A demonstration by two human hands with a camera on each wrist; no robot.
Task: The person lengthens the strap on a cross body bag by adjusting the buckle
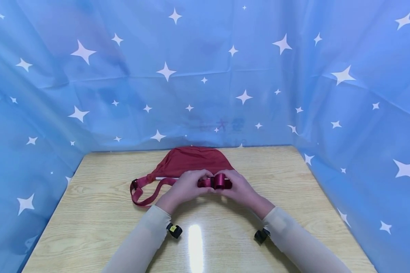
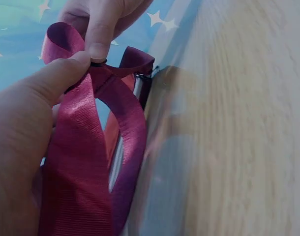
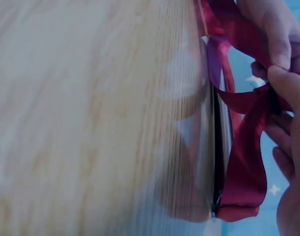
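A dark red waist bag [image 1: 194, 158] lies toward the far side of the table, its zip edge facing me. Above that edge both hands meet at its webbing strap [image 2: 78, 162]. My left hand [image 1: 188, 185] pinches the strap between thumb and fingers beside a small black slider [image 3: 273, 101]. From the other side, my right hand [image 1: 240, 185] pinches the strap at the same slider, the two thumb tips close together. A loop of webbing [image 1: 219, 181] stands up by the right fingers. The slider is partly hidden by the thumbs.
Left of the hands, the strap curves over the wooden table [image 1: 99, 227] to a black buckle [image 1: 134, 184] at the bag's left end. A blue star-patterned curtain [image 1: 205, 94] borders the table at the back and sides. Each wrist wears a small black camera [image 1: 174, 230].
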